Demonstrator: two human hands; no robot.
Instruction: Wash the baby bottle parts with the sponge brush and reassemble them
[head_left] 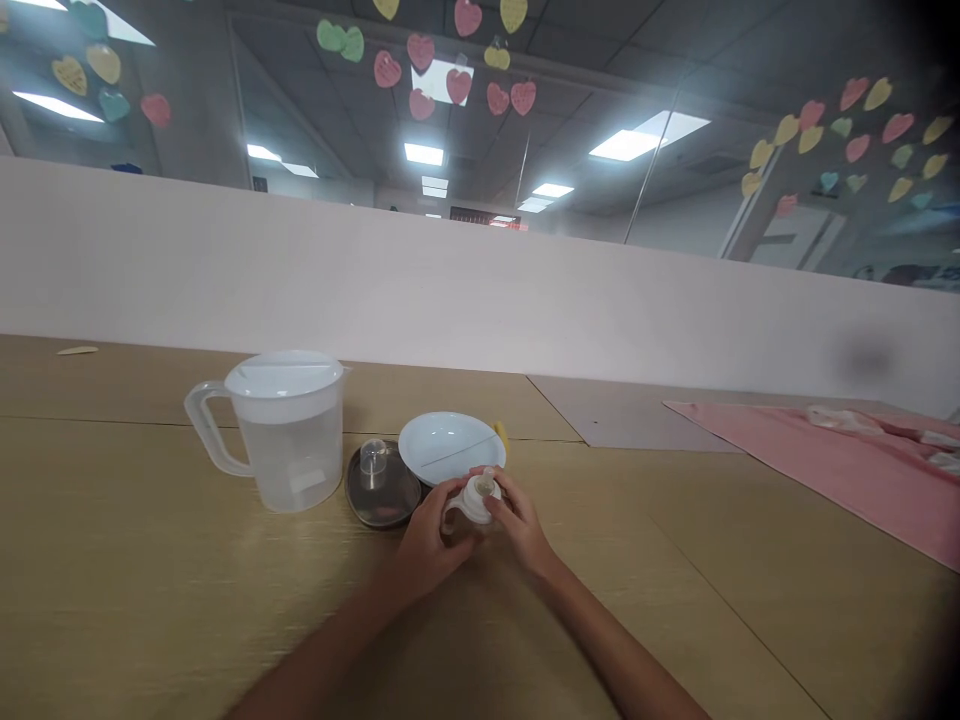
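Near the table's middle, both hands close around a baby bottle (472, 508) with a white collar, a pale teat and a looped side handle. My left hand (429, 545) wraps its body from the left, fingers curled behind it. From the right, my right hand (523, 522) grips the collar, with the thumb by the teat. Most of the bottle's body is hidden by the hands. Just behind them sits a white bowl (450, 435) with a thin straight line across it. To its left, a clear dome cap (373, 464) stands on a dark round dish (386, 508).
A translucent lidded pitcher (289, 450) stands on the left, its handle pointing left. Something yellow (501, 433) shows beside the bowl. A pink cloth (825, 465) lies at the right over a grey sheet (637, 415). A low white wall (450, 300) bounds the table (187, 620).
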